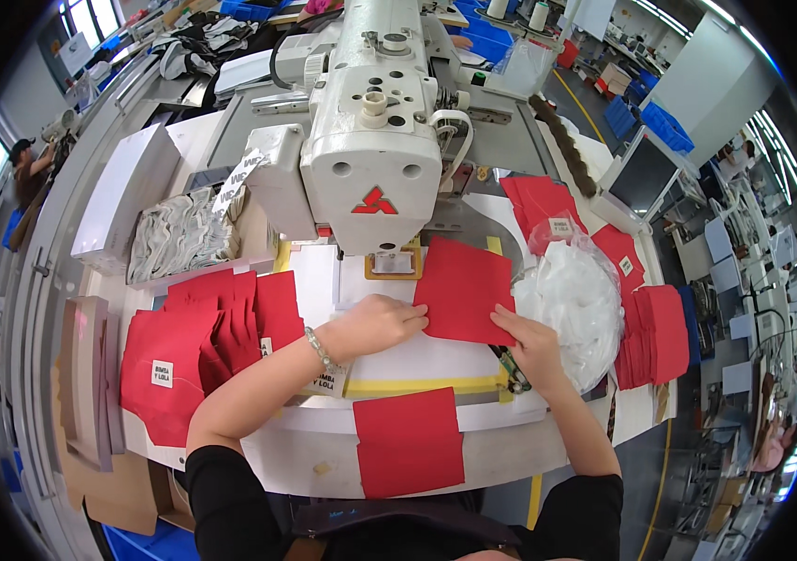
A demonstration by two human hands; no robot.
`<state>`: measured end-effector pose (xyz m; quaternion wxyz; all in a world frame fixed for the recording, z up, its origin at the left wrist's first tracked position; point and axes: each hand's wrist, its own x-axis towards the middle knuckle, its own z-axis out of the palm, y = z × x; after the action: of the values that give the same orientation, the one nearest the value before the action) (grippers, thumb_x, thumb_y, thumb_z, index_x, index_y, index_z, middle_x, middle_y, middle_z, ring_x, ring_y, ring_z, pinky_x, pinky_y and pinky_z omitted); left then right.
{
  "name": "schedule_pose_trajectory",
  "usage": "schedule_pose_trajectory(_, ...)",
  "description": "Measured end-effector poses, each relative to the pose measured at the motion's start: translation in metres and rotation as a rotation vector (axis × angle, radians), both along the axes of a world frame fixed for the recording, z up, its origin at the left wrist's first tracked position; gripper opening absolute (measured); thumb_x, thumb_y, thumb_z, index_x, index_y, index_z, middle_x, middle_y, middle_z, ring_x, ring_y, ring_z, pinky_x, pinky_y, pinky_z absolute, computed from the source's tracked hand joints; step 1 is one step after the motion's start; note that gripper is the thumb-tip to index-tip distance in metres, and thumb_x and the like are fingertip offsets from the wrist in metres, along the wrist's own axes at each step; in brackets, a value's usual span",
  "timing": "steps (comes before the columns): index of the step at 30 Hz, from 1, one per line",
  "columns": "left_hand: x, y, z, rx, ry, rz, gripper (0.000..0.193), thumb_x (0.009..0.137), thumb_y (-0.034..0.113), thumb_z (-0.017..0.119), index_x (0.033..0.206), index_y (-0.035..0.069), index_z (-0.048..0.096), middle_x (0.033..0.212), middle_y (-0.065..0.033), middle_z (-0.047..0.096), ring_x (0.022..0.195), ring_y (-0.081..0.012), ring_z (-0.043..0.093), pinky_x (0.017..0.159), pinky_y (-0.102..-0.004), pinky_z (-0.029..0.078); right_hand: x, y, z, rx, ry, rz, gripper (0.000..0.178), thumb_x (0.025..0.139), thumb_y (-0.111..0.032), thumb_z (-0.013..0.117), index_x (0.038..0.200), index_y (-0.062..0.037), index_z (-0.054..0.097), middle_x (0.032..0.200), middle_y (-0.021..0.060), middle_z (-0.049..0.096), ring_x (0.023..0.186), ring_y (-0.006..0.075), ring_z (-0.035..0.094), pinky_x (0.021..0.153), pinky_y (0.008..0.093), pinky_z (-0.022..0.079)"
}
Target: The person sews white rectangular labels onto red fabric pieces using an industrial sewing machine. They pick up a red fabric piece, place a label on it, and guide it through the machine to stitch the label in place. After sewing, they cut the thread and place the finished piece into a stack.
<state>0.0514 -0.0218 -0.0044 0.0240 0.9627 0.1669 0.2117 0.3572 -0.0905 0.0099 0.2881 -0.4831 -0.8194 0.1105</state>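
My left hand [382, 324] pinches the lower left edge of a red fabric piece [467, 292], fingers closed on it. At the opposite lower right corner, my right hand [531, 348] grips the same piece between thumb and fingers. The piece is held roughly flat, just right of the small yellow-framed clamp [393, 265] beneath the white sewing machine head [370, 140]. Under my hands lies a white work plate [398, 366] with yellow tape strips. Another red fabric piece [409, 443] rests at the table's front edge, between my forearms.
Labelled red pieces [169, 374] are stacked at left, below a box of bundled pale labels [188, 229] and a long white box [127, 192]. Rightward sit a clear bag of white material [569, 313], more red pieces [656, 332] and a small screen [642, 176].
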Motion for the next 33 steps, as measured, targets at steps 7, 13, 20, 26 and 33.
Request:
schedule_pose_trajectory(7, -0.010, 0.001, 0.000, 0.028, 0.062, 0.062, 0.032, 0.074, 0.008, 0.062, 0.105, -0.001, 0.066, 0.111, -0.0128, 0.069, 0.090, -0.0246, 0.070, 0.079, -0.0330, 0.059, -0.014, 0.007, 0.004, 0.053, -0.173, 0.074, 0.046, 0.073, 0.003, 0.065, 0.119, -0.0008, 0.063, 0.132, 0.0146, 0.060, 0.104, 0.0300, 0.065, 0.089, 0.0362, 0.054)
schedule_pose_trajectory(13, -0.026, 0.004, 0.002, 0.199, 0.127, 0.138, 0.034, 0.074, 0.008, 0.062, 0.105, -0.002, 0.066, 0.110, -0.0144, 0.069, 0.094, -0.0251, 0.070, 0.084, -0.0332, 0.058, -0.026, 0.040, -0.004, 0.131, -0.365, 0.144, 0.043, 0.081, -0.004, 0.061, 0.123, 0.0006, 0.059, 0.136, 0.0150, 0.056, 0.111, 0.0313, 0.062, 0.097, 0.0385, 0.051)
schedule_pose_trajectory(20, -0.058, 0.006, -0.012, 0.209, 0.156, 0.288, 0.030, 0.078, 0.010, 0.062, 0.106, 0.001, 0.066, 0.113, -0.0148, 0.069, 0.101, -0.0251, 0.070, 0.086, -0.0339, 0.058, -0.058, 0.074, -0.015, 0.220, -0.378, 0.219, 0.044, 0.081, -0.004, 0.062, 0.125, -0.0027, 0.059, 0.136, 0.0127, 0.057, 0.113, 0.0342, 0.061, 0.099, 0.0385, 0.050)
schedule_pose_trajectory(26, -0.072, 0.008, -0.010, 0.198, 0.162, 0.389, 0.025, 0.082, 0.013, 0.062, 0.105, 0.004, 0.068, 0.115, -0.0108, 0.069, 0.099, -0.0236, 0.070, 0.087, -0.0331, 0.056, -0.074, 0.085, -0.019, 0.241, -0.376, 0.250, 0.037, 0.081, -0.004, 0.059, 0.118, -0.0002, 0.060, 0.133, 0.0169, 0.057, 0.112, 0.0331, 0.062, 0.100, 0.0401, 0.050)
schedule_pose_trajectory(33, -0.077, 0.004, 0.002, -0.077, -0.099, 0.425, 0.033, 0.074, 0.021, 0.077, 0.102, 0.006, 0.069, 0.118, -0.0079, 0.067, 0.096, -0.0245, 0.066, 0.085, -0.0357, 0.053, -0.076, 0.085, -0.019, 0.137, -0.303, 0.246, 0.034, 0.085, -0.008, 0.063, 0.118, -0.0030, 0.061, 0.132, 0.0157, 0.059, 0.113, 0.0350, 0.060, 0.099, 0.0411, 0.049)
